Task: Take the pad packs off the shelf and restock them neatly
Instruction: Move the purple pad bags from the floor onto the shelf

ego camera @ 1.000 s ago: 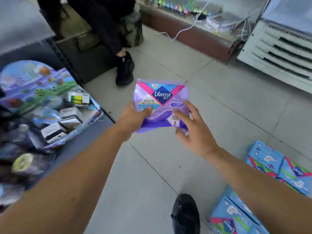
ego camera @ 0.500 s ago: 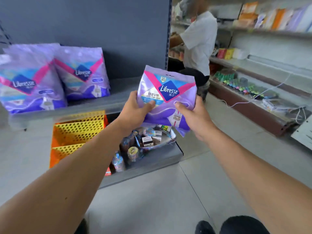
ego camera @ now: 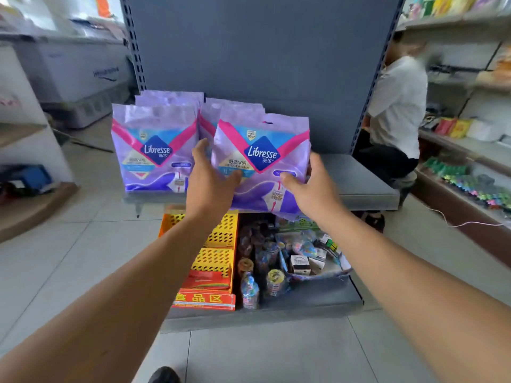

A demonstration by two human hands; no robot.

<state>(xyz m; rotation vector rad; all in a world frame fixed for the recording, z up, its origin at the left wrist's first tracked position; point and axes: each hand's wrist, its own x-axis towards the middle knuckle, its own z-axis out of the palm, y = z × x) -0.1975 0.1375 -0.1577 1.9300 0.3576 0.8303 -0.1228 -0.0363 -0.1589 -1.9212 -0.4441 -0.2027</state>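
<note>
Both hands are on it: the purple plastic Libresse pad pack with the pink V and blue diamond logo is held upright at the front edge of the grey metal shelf. The left hand grips the pack's left side, thumb across the front and fingers reaching behind. The right hand pinches the right side, thumb on the face, fingers wrapped out of sight. The pack's bottom hangs just over the shelf's front edge, so I'd say it isn't seated yet. Just behind it stand more matching purple packs, and a second row of the same packs fills the shelf's left end. This looks like the placing step. The next move calls for easing the pack back until its base sits on the shelf, square with the neighbouring row, then letting go.
</note>
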